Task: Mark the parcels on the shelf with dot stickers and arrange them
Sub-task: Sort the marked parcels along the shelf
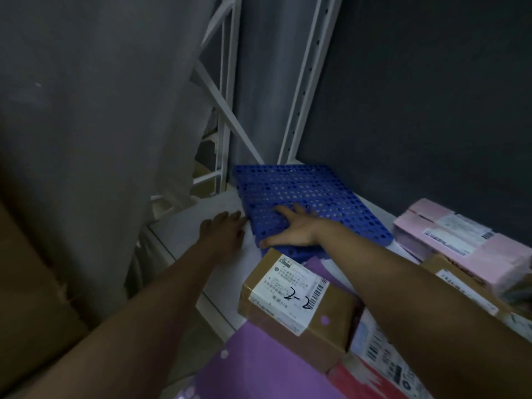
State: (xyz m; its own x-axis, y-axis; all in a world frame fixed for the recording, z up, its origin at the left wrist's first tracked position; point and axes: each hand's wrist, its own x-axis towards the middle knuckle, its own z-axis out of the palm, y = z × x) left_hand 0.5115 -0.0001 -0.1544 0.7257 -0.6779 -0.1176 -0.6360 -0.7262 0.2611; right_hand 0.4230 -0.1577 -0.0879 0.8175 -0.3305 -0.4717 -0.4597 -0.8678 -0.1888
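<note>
Parcels: the brown box (299, 305) could slide off the purple mailer (259, 367) if either flat, empty hand, left hand (227, 230) or right hand (290, 230), shoves the blue tray (302, 191).

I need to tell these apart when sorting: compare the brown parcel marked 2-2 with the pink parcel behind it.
The brown parcel is plain cardboard; the pink parcel is pale pink. The brown one lies nearer, with handwriting and a purple dot sticker; the pink one lies by the back wall, no dot visible. Both carry white barcode labels.
</note>
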